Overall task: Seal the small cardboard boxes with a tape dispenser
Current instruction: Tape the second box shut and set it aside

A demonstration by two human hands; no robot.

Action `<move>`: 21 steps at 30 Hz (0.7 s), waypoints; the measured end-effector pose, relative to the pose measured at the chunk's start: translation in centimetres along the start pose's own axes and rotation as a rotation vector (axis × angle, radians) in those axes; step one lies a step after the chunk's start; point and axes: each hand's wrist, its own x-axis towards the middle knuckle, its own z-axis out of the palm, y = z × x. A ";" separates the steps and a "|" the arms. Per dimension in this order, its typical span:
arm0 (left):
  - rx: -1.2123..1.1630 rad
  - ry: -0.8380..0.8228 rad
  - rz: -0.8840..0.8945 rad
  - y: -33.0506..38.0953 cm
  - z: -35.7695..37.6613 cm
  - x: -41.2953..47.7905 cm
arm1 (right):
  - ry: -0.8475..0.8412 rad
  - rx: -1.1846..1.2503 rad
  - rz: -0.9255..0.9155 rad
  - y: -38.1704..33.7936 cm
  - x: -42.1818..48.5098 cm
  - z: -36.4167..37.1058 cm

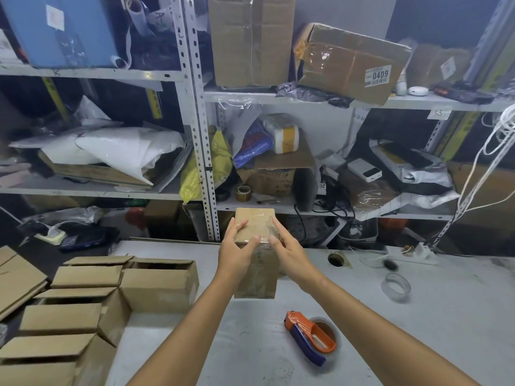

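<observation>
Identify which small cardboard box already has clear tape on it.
The box held upright between the left hand and right hand: glossy tape covers its top. The boxes stacked at the left show bare cardboard.

The small box (255, 257) was matt brown cardboard under glossy clear tape, the tape dispenser (309, 336) shiny orange and blue plastic, and the surface (418, 330) dull, scuffed grey.

Small box (255, 227): is sitting between both hands, with shiny tape on it.
Left hand (237, 252): is gripping its top left side.
Right hand (289, 252): is gripping its top right side.
Tape dispenser (309, 337): is lying on the grey table (418, 330), apart from both hands.
Open boxes (158, 285): are sitting together at the left.
</observation>
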 end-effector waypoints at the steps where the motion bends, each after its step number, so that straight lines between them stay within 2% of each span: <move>1: -0.005 0.001 -0.002 0.0 -0.1 0.0 | -0.007 0.011 0.002 -0.2 -0.1 0.0; 5: -0.040 0.002 -0.024 -0.1 -0.4 0.0 | -0.028 0.068 0.035 -0.5 -0.4 -0.6; 9: -0.067 -0.011 -0.036 -0.4 -0.4 -0.1 | -0.048 0.065 0.163 -0.2 -0.1 -0.9; 17: -0.021 -0.073 -0.009 -0.3 0.4 -0.5 | -0.027 0.024 0.099 -0.3 -0.2 0.3; 21: -0.121 -0.150 -0.016 0.7 -0.4 0.0 | 0.018 0.102 0.142 0.5 0.3 -0.8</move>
